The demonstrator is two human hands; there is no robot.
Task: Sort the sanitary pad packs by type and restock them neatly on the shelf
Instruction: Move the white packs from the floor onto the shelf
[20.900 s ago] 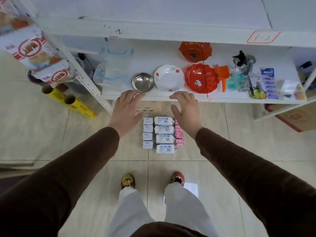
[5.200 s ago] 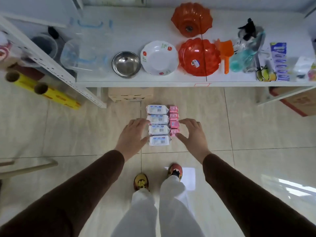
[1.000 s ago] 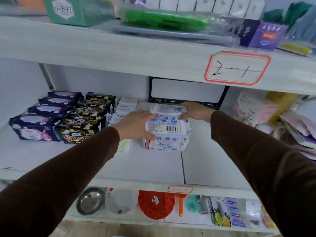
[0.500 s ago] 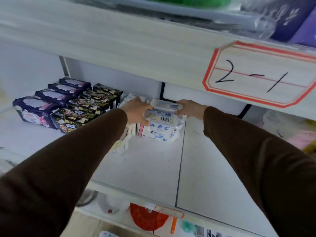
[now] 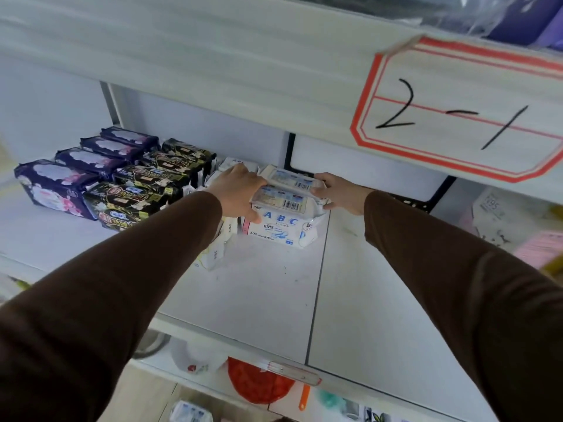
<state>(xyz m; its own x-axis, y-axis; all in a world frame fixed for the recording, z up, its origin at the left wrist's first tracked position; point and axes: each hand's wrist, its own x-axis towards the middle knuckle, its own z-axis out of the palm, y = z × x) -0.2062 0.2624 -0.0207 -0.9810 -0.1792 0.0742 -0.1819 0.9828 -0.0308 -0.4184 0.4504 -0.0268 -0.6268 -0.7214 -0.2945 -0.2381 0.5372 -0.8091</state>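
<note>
White ABC packs (image 5: 278, 222), two visible, grasped between left grip (image 5: 240, 193) and right grip (image 5: 338, 193); four purple packs (image 5: 58, 185), four black packs (image 5: 137, 199) alongside.

You're looking into a white shelving unit: the middle shelf board (image 5: 262, 300) is pale, scuffed, split by 1 dark seam, with a white back panel (image 5: 213, 129) behind it. The upper shelf edge (image 5: 213, 56) carries a red-bordered label (image 5: 457, 111) handwritten "2-1", and a small red-edged tag (image 5: 292, 373) sits on the lower lip. Below, you see beige floor tile (image 5: 143, 397); light is soft and even.
</note>
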